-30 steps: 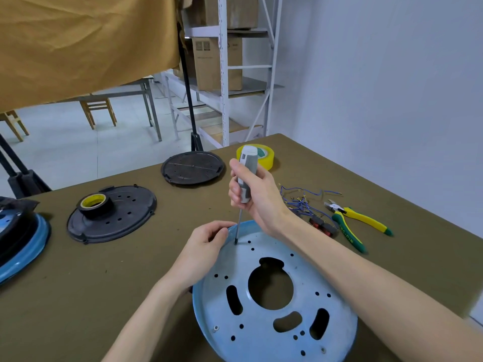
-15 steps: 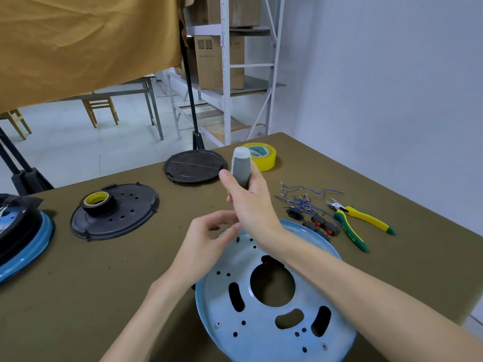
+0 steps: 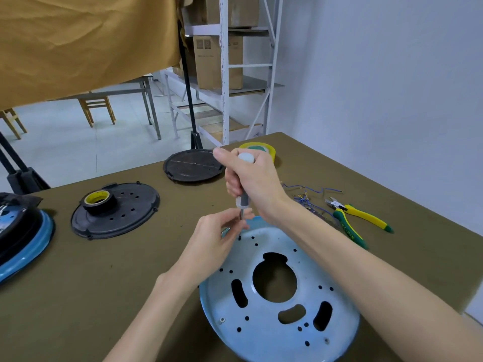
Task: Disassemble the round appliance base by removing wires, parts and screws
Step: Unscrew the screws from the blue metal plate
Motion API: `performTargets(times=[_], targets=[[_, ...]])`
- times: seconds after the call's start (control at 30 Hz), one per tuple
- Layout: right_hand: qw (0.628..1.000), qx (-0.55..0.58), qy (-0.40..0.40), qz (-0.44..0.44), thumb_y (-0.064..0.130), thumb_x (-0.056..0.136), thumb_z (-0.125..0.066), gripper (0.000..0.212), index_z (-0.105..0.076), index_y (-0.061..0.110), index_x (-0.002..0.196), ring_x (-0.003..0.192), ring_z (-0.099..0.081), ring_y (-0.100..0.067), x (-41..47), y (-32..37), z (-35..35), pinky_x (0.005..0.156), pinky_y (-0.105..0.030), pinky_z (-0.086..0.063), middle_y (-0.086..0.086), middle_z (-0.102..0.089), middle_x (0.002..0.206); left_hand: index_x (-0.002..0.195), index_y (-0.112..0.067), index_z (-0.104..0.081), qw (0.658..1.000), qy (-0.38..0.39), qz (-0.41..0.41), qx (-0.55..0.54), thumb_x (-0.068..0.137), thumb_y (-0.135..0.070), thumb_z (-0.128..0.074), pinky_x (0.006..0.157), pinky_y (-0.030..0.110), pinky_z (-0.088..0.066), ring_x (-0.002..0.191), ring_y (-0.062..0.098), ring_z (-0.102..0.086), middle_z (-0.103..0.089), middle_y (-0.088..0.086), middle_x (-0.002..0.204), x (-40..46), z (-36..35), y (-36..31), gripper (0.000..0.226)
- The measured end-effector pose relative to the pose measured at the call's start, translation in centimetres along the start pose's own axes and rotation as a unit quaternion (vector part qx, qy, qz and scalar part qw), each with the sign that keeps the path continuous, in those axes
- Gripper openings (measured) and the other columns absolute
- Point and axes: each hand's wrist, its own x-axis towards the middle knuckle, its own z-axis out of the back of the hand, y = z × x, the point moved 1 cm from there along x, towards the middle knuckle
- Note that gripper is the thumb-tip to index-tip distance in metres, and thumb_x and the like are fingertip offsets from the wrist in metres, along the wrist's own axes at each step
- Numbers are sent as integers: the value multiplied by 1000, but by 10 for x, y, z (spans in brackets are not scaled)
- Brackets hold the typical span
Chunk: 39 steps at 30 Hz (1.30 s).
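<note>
**Screwdriver set upright on blue base at near edge of olive worktop**

Blue base (image 3: 277, 296) lying flat on the worktop (image 3: 117, 283), near edge, holes and slots showing. Right hand (image 3: 251, 178) wrapped round the screwdriver (image 3: 243, 199), grip closed on the handle, shaft upright, tip on the base's far rim area. Left hand (image 3: 217, 239) beside the shaft, fingertips pinching it low down.

Worktop covered in dull olive cloth. On it, left of the base: black cover (image 3: 117, 210) carrying a tape roll (image 3: 99, 201); farther back, a black disc (image 3: 193, 165); behind the right hand, yellow tape (image 3: 264, 150). To the right: loose wires (image 3: 311, 195) and cutters (image 3: 358, 220) with yellow-green handles. At far left edge, another blue unit (image 3: 23, 239), partly cut off.

Beyond: white wall on the right, white metal shelving (image 3: 224, 74) with cardboard boxes, pale floor, a grey table, wooden chairs, tan cloth (image 3: 78, 43) hanging overhead.
</note>
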Motion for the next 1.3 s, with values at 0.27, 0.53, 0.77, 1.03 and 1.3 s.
performTargets(times=[0.27, 0.53, 0.77, 1.03, 1.3], targets=[[996, 78, 30, -17, 38, 78, -82, 45, -45, 13, 77, 49, -44, -22, 14, -11, 14, 51, -31, -41, -15, -51, 67, 105, -28, -78, 999, -39, 15, -22, 104, -16, -63, 84, 11, -52, 94, -2, -73, -79, -19, 94, 2, 1, 6, 19], [988, 108, 89, -72, 67, 94, -47, 60, -75, 14, 93, 58, -49, -20, 9, -23, 7, 69, -34, -48, -6, -57, 65, 94, -24, -79, 995, -99, -14, 14, 95, -14, -75, 81, 12, -52, 92, -1, -73, -78, -19, 89, 4, 2, 1, 11], [991, 104, 62, -64, 73, 81, -53, 63, -53, 11, 91, 49, -44, -18, 8, -27, 8, 56, -32, -38, -6, -58, 67, 102, -23, -80, 997, -57, -38, -33, 102, -6, -62, 82, 10, -52, 98, 6, -75, -79, -14, 96, 5, 3, 2, 24], [995, 90, 23, -33, 60, 93, -60, 54, -72, 7, 95, 69, -59, -22, 5, -25, 15, 68, -31, -50, -8, -66, 78, 107, -29, -75, 997, -60, -41, 2, 102, -16, -66, 92, 18, -55, 104, 2, -73, -77, -20, 103, 8, 3, 4, 17], [997, 54, 51, -19, 62, 88, -57, 59, -57, 9, 113, 62, -57, -21, 3, -25, 13, 57, -25, -47, -5, -67, 76, 91, -27, -77, 996, -81, -12, -25, 94, -13, -76, 81, 17, -57, 86, 8, -76, -79, -13, 86, 6, 3, 3, 15]])
